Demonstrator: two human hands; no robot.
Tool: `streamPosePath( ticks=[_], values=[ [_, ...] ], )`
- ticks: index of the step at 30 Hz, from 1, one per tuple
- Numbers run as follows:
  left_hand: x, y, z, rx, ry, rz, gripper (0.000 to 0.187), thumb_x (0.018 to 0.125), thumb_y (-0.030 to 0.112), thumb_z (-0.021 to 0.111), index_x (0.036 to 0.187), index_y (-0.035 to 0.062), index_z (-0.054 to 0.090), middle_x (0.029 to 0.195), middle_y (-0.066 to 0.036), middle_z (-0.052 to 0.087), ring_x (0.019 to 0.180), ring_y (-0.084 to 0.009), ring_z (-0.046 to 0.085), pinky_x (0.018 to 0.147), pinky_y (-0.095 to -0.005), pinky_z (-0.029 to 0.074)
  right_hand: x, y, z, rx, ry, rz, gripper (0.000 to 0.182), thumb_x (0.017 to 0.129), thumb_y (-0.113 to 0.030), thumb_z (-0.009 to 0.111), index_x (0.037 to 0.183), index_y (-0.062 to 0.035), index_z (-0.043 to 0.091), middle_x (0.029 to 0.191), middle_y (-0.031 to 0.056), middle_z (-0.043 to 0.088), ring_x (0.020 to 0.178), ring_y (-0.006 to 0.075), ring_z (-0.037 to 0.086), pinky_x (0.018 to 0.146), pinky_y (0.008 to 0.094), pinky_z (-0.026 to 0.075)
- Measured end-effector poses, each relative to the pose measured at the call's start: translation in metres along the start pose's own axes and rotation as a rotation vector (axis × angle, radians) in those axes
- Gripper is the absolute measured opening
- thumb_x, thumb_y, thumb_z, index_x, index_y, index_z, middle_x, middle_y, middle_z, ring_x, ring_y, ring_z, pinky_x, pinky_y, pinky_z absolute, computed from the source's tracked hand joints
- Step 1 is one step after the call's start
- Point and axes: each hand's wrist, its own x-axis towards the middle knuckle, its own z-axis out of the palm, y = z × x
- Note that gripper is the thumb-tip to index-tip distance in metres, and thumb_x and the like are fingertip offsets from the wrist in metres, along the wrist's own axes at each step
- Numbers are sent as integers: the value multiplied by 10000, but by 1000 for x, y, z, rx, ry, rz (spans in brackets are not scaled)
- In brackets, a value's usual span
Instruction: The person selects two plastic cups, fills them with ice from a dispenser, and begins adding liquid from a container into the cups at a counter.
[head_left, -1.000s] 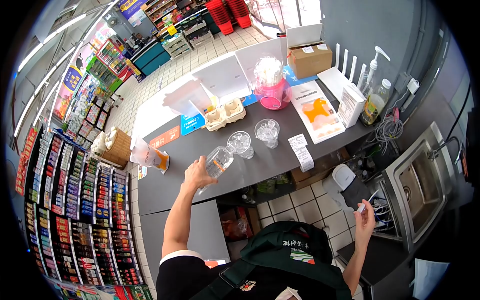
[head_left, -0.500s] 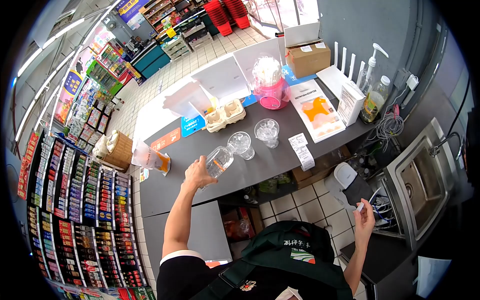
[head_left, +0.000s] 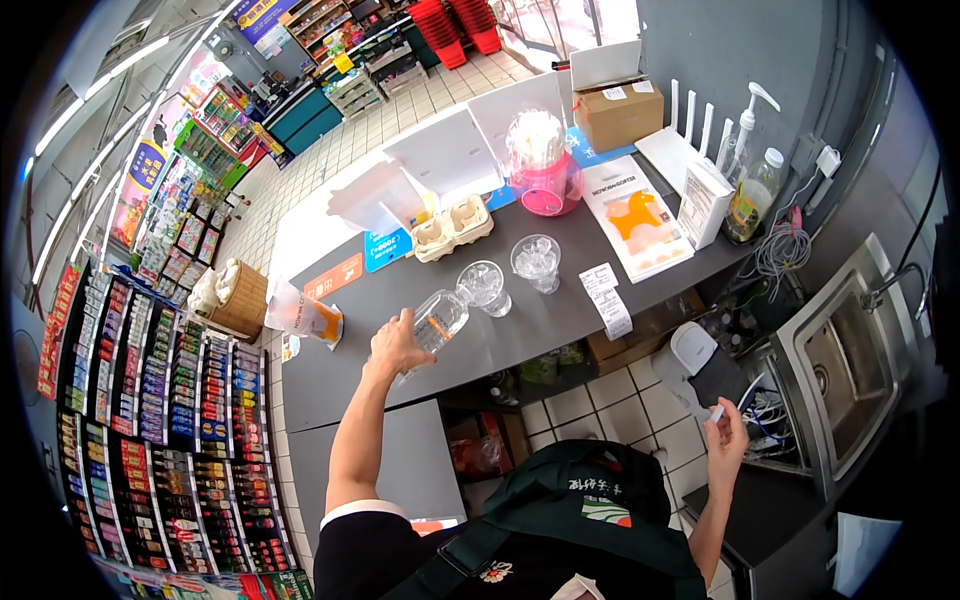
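Note:
My left hand [head_left: 398,346] is wrapped round a clear bottle [head_left: 440,318] tilted over the grey counter, its mouth at the rim of a clear cup [head_left: 484,287] that holds what looks like ice. Just right of that cup stands a second clear cup [head_left: 537,262] with similar contents. Away from the counter, at the lower right, my right hand [head_left: 727,440] pinches a small white piece, perhaps a bottle cap, between its fingertips.
An egg-carton-like cup tray [head_left: 452,228], a pink container [head_left: 546,182] and a receipt [head_left: 605,299] lie on the counter [head_left: 400,290]. A printed cup [head_left: 304,314] stands left. A pump bottle [head_left: 742,130] and a sink [head_left: 835,365] are at the right.

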Motion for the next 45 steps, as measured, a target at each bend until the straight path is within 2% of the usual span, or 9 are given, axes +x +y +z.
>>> streamPosePath(
  ticks=[6,8,14,29,45],
  values=[
    [1,1,-2,18,0,6,805,495,350,835,1133,24,467,1032,-177,599,989,-337,590,826,-407,497,0,1,2,-18,2,-2,355,839,-9,593,1190,-27,544,940,14,575,733,45,433,651,179,370],
    [1,1,-2,12,-2,0,806,491,343,838,1133,26,467,1031,-178,599,990,-339,589,825,-410,497,-1,-1,2,-14,-3,34,370,798,25,592,1165,-13,556,912,19,532,768,86,477,690,214,411],
    [2,0,-3,3,-6,11,802,486,339,841,1124,20,473,1024,-178,602,981,-339,594,823,-410,499,0,2,5,-5,7,29,369,795,20,595,1160,-19,561,903,24,536,763,93,481,678,221,410],
    [3,2,-8,18,-15,13,818,478,323,853,1135,16,476,1038,-179,598,995,-340,590,835,-408,501,-1,10,8,6,-21,43,375,795,16,596,1166,-18,558,987,45,570,802,97,508,710,227,423],
    [6,1,-10,31,-25,33,831,472,330,847,1139,4,476,1029,-187,601,981,-342,596,836,-399,502,-2,5,15,23,-39,49,379,820,5,600,1195,-20,554,947,30,597,790,59,497,722,199,419]
  ],
)
